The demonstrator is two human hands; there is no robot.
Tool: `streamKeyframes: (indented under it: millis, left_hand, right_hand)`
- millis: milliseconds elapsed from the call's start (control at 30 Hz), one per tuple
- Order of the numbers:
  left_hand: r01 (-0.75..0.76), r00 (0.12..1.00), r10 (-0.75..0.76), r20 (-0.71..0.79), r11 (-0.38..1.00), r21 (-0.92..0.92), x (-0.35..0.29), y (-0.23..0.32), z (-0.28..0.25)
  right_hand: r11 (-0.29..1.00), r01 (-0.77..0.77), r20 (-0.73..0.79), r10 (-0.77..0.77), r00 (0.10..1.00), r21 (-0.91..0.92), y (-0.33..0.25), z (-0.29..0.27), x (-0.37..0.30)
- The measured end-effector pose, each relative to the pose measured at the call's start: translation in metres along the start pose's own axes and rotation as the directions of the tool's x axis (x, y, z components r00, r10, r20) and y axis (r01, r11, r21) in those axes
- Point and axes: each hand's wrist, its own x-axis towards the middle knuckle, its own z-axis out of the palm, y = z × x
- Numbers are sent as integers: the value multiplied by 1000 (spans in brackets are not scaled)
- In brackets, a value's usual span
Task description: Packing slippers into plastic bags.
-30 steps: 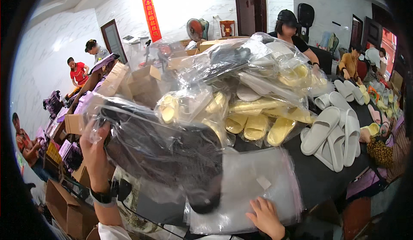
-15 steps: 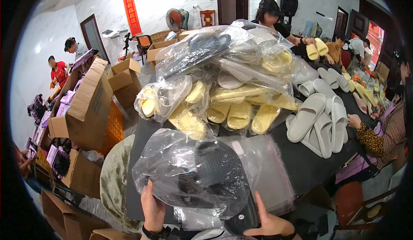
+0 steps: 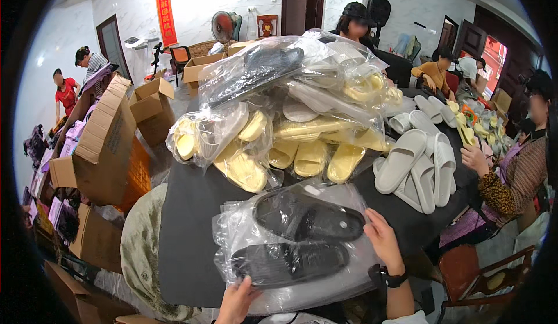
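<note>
In the head view we have two black slippers already sealed inside a clear plastic bag, lying flat at the near edge of the dark counter. We judge the bagging of this pair done, with only the smoothing or laying aside left. Our left hand grips the bag's near edge, fingers curled onto the plastic; our right hand lies spread, palm down, against the bag's right side.

Beyond it, we see a heap of bagged slippers at mid-counter: mostly pale yellow ones, with at least one black pair on top; we cannot count them exactly through the crumpled plastic. To the right, about six loose white slippers lie unbagged, so plenty appears left. A co-worker's hand rests at the counter's right edge. Far left we count several cardboard boxes, roughly five.
</note>
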Motion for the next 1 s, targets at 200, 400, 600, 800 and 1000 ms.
streamKeyframes:
  millis: [200, 400, 600, 800, 1000]
  left_hand:
    - [-599, 725, 687, -44, 661, 453, -20, 14, -2]
    - [-504, 574, 716, 397, -74, 861, -9, 20, 13]
    - [-392, 595, 733, 329, -93, 915, -5, 25, 10]
    - [-529, 584, 733, 350, 16, 849, -18, 22, -4]
    - [-449, 559, 774, 296, -17, 893, -25, 11, -23]
  right_hand:
    - [977, -78, -14, 77, 997, -199, 11, -3, -24]
    - [916, -36, 69, 69, 995, -399, 19, 18, -20]
    - [927, -243, 235, 314, 920, -285, 7, 23, -14]
    - [980, 2, 163, -35, 986, 199, -26, -3, -27]
    - [904, 268, 386, -128, 913, -333, -3, -41, -29]
